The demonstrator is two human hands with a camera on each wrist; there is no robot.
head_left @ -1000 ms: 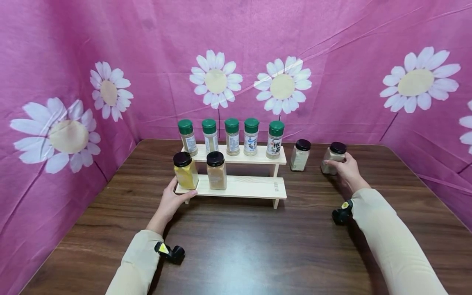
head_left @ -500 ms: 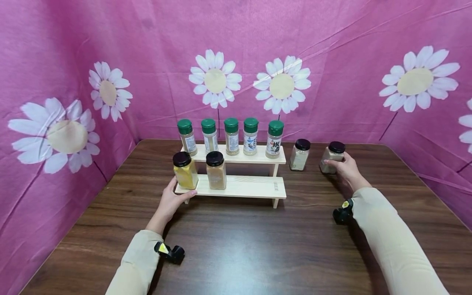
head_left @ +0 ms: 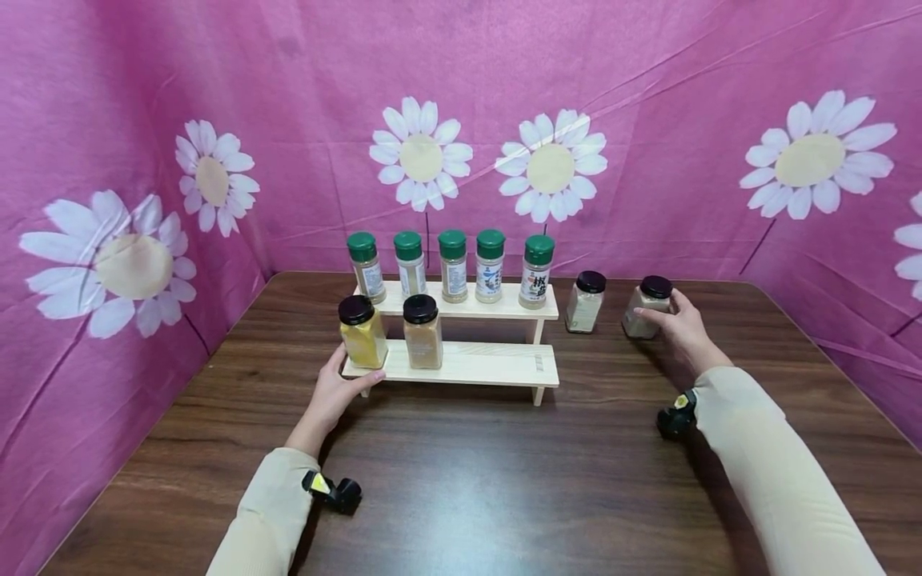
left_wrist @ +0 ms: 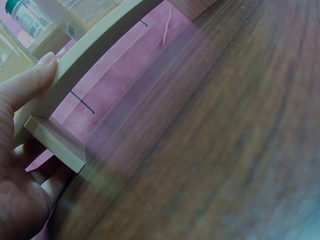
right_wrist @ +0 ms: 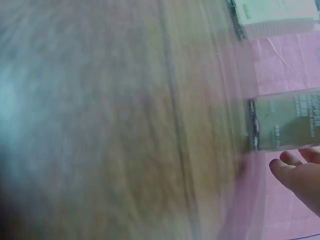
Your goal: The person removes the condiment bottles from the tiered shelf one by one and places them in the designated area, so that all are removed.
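Observation:
My left hand point(head_left: 334, 394) grips the left end of the pale wooden two-tier rack point(head_left: 490, 366), thumb on top and fingers under the edge. Close to that thumb, a yellow spice jar point(head_left: 363, 344) with a black lid stands on the lower tier. Beside it is a tan spice jar point(head_left: 423, 346). At the right, my right hand point(head_left: 680, 330) holds a square black-lidded spice jar point(head_left: 641, 318) upright on the table, its thumb across the front. In the right wrist view, the lower fingers point(right_wrist: 287, 172) lie just beside this jar; the thumb is out of frame there.
Several green-capped shaker bottles point(head_left: 490, 276) line the upper tier. Another black-lidded jar point(head_left: 584, 310) stands between the rack and my right hand. The brown wooden table point(head_left: 461, 480) meets a pink daisy-print cloth point(head_left: 310, 160) at the back and sides.
The jar at my right hand has shifted slightly left, while that wrist has swung a little to the right. The left hand and the rack stay put.

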